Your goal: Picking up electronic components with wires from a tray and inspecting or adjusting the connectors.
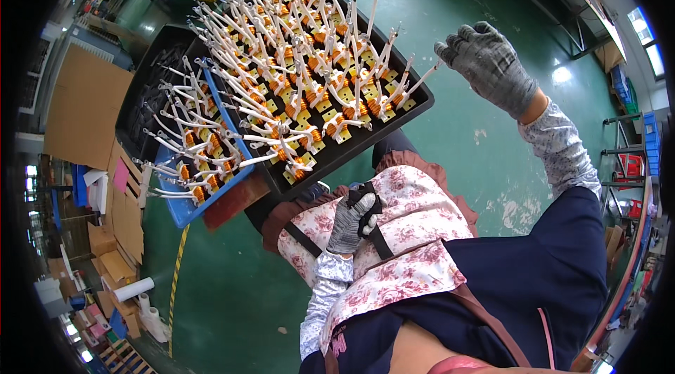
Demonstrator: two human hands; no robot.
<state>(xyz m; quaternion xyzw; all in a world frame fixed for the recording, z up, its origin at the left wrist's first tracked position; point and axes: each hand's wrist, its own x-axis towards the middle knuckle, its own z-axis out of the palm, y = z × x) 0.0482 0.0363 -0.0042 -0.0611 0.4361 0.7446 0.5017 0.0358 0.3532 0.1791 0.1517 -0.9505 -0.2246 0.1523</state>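
Observation:
My left hand (346,225), in a grey glove, is closed around a black item (367,207) in front of the apron; its kind is hard to make out. My right hand (489,68), also gloved in grey, is raised beyond the right corner of a black tray (415,108). Its fingers are curled, and their undersides are hidden. Just below its fingertips is the end of a white lead (424,77); whether they touch cannot be seen. Many copper-wound coils (336,123) with yellow plates and upright white leads stand in rows in the tray.
A blue tray (184,214) with more coils adjoins the black tray on the left, near a dark bin (137,110). Cardboard sheets (84,103) and boxes lie at far left. Yellow-black tape (177,282) crosses the green floor. Shelving with blue and red bins (631,166) stands at right.

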